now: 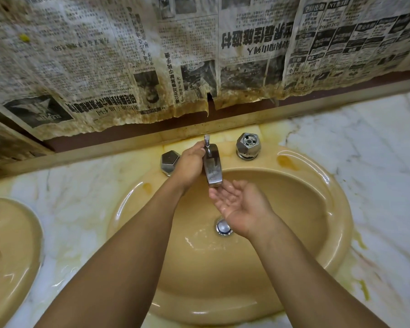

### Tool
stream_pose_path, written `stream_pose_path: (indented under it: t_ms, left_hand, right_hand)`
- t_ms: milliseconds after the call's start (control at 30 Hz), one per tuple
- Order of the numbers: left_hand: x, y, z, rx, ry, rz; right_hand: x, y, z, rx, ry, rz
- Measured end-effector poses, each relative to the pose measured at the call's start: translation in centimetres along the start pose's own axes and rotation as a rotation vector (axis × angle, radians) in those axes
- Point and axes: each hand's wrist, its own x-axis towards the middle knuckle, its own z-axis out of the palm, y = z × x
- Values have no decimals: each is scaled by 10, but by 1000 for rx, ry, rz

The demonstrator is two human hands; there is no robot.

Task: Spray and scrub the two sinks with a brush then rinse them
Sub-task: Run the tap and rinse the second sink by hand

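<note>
Head view: left hand [189, 162] curls round the faucet spout [213, 166] and grips it. Right hand [242, 204] lies palm up directly under the spout's outlet, fingers loose and apart, holding nothing. Near sink [317, 233] lies below the spout, wet around the drain stopper [223, 227]; second sink [12, 233] sits well left of the spout. No brush or spray is visible. Risk: water flung from the cupped palm could clear the rim and soak the stained newspaper [152, 55] behind the spout.

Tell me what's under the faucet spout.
The right hand, open and palm up, is cupped just below the faucet spout, above the sink basin. It covers part of the drain stopper lower down.
</note>
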Motion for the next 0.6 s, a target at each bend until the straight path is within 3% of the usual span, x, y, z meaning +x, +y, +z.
stream_pose_path:
  t_ms: [133, 300, 433, 500, 600]
  left_hand:
    - [4, -2, 6, -22, 53, -17]
    - [14, 12, 7, -295, 37, -130]
    - [11, 10, 5, -337, 41, -102]
    - [6, 4, 6, -378, 56, -101]
    - [-5, -5, 11, -360, 103, -71]
  right_hand:
    - [-20, -14, -1, -144, 52, -235]
    - [-42, -27, 33, -246, -157, -345]
    - [-28, -22, 23, -228, 5, -411]
    - [-16, -16, 7, -222, 106, -384]
    - [4, -2, -7, -118, 75, -146]
